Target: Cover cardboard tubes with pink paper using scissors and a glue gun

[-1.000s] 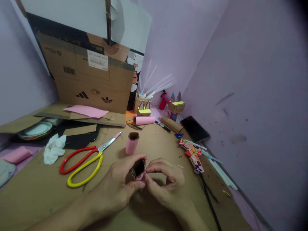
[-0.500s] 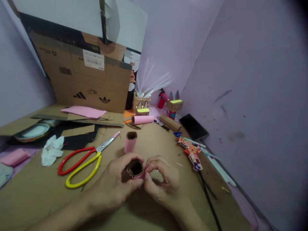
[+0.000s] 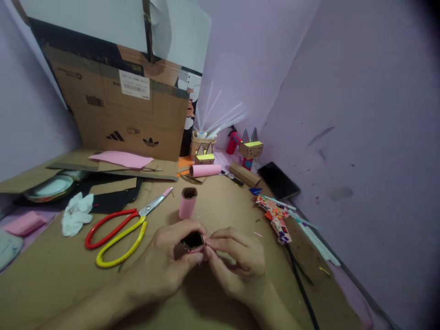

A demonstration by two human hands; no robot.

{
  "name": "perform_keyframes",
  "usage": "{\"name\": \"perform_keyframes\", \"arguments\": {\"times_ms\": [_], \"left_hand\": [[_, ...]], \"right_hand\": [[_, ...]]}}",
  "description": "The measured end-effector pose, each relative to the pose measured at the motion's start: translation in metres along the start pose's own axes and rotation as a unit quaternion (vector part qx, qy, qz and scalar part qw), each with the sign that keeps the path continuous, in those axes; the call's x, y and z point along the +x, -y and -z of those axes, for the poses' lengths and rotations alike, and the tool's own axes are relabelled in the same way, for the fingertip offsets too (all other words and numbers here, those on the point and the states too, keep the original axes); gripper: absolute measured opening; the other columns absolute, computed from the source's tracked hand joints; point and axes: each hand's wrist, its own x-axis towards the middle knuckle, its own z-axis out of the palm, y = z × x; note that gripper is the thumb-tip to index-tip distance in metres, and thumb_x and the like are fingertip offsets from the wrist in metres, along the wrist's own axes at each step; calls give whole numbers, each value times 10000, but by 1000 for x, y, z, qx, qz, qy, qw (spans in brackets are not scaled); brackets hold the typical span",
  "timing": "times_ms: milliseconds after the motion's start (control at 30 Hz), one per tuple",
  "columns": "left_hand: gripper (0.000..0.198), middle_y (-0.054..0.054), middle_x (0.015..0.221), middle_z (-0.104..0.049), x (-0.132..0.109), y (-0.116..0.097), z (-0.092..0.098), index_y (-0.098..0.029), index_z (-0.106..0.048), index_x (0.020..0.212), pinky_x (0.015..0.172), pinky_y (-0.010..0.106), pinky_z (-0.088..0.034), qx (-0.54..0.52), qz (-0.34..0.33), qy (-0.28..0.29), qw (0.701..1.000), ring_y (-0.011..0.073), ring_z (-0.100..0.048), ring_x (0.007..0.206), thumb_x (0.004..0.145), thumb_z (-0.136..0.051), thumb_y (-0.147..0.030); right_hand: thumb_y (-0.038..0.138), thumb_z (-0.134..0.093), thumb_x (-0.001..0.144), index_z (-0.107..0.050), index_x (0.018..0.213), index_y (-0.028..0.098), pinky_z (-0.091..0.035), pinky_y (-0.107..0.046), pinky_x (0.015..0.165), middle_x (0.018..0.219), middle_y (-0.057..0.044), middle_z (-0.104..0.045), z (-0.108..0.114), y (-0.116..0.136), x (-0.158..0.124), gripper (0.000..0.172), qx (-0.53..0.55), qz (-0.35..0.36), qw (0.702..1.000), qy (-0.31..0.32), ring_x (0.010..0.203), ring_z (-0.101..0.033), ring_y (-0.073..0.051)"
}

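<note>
A short cardboard tube covered in pink paper is held above the table, its open end facing up toward me. My left hand is closed around it, thumb in front and fingers behind. From the other side, my right hand pinches the tube's right edge between thumb and fingertips; whether a loose paper edge is in that pinch is too small to tell. Just beyond stands a second pink tube, upright. Scissors with one red and one yellow handle lie to the left, blades pointing away.
A large cardboard box stands at the back left, with a pink paper sheet before it. Another pink tube lies farther back. At right are a glue gun in patterned wrapping, its black cord, glue sticks and a dark tablet.
The held tube has tipped slightly, so its opening looks narrower. My right hand has shifted a little right, its fingers straighter, still at the tube's edge.
</note>
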Motion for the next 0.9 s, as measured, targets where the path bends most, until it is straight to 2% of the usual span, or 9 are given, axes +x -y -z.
{"name": "perform_keyframes", "arguments": {"times_ms": [133,300,400,567,733,900], "left_hand": [[279,-1,994,-624,0,-1,2,-227,-538,1061,805,254,-478,24,-1,8,1000,159,-591,920,791,-570,-162],[382,29,1102,-622,-2,-3,3,-245,-522,1150,884,300,-470,4,37,-4,999,200,-588,1009,777,-593,-204],[314,30,1079,-639,-2,-4,3,-239,-568,1090,847,295,-478,-17,27,-23,999,207,-586,998,776,-582,-238],[213,30,974,-651,0,-3,2,-209,-588,988,716,266,-479,-37,29,-23,999,186,-601,865,810,-560,-322],[99,20,914,-629,-1,-1,3,-201,-557,914,729,263,-463,-20,0,-3,1000,173,-583,850,840,-507,-243],[119,24,977,-610,-1,-2,3,-204,-534,950,797,268,-467,-30,-23,23,999,172,-577,910,856,-462,-199]], "right_hand": [[53,-594,769,-643,817,158,-521,-218,601,709,-66,-699,-2,0,-1,125,-5,-10,1000,23,651,-660,-139],[107,-536,812,-588,818,187,-490,-252,603,735,-46,-660,-4,-1,-3,95,-33,-43,996,71,669,-623,-151],[121,-514,809,-542,800,200,-464,-262,598,728,-33,-620,-6,-3,-4,85,-25,-54,995,81,675,-592,-157],[125,-514,813,-517,798,202,-431,-257,606,739,-21,-597,-8,-4,-5,79,-1,-63,995,82,683,-567,-147],[146,-516,807,-529,775,201,-422,-252,582,719,-16,-599,-10,-2,-5,65,2,-75,994,80,643,-555,-141],[152,-528,793,-534,739,207,-431,-242,554,672,-5,-602,-12,-2,-5,77,11,-72,995,61,595,-553,-132]]}}
